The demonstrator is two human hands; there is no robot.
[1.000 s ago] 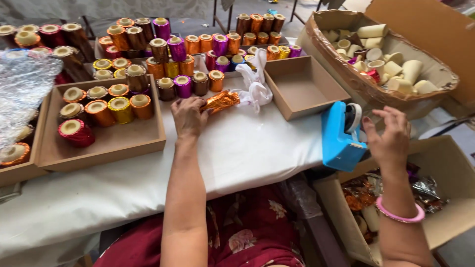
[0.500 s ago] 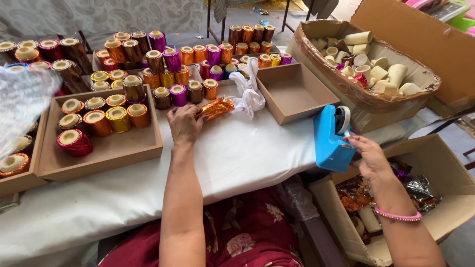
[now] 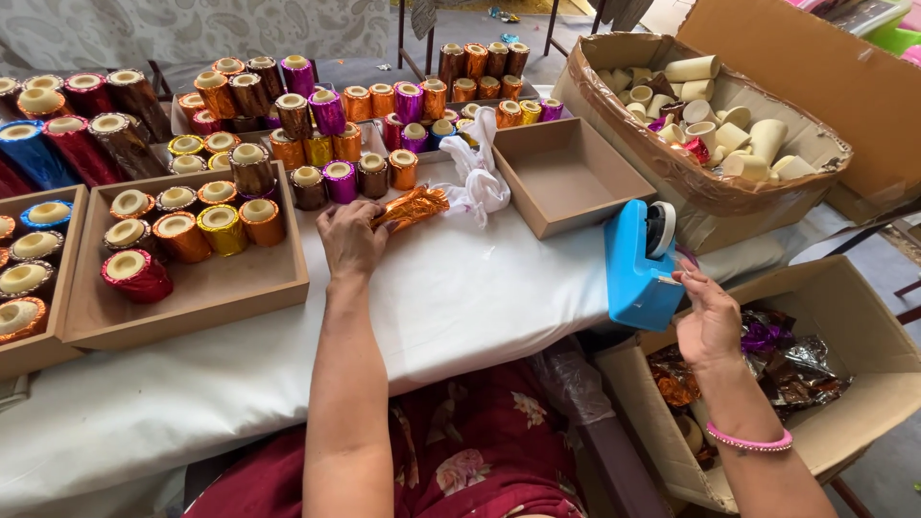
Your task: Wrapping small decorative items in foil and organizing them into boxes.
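Head view. The left hand [image 3: 350, 240] rests palm-down on the white table cover [image 3: 460, 297], fingers curled together and clamped on the near end of one orange foil roll [image 3: 411, 207]. The roll lies on its side on the cover, its far end touching a white cloth bundle [image 3: 477, 173].

The right hand [image 3: 708, 317] hovers just beside the blue tape dispenser [image 3: 639, 264], at its right lower corner. The fingers are slightly apart and bent; whether they pinch a tape end cannot be told. One pink bangle [image 3: 750, 442] sits on the right wrist. The dispenser stands upright at the table's right edge and carries one tape roll at its top.

Trays — three are in view:
- one empty brown tray [image 3: 568, 178], just behind the dispenser;
- one middle tray [image 3: 197, 288] holding six foil-wrapped spools: five upright in two rows, one red spool on its side;
- one left tray [image 3: 38, 341], cut off by the frame edge, holding further spools.

Loose spools [image 3: 326, 110] in orange, gold, purple, brown and red stand behind the trays in rows — too many, and too overlapped, for an exact count.

Boxes — two: one far carton [image 3: 710, 197] with bare cream cores, one near carton [image 3: 844, 384] below the right hand with crumpled foil.
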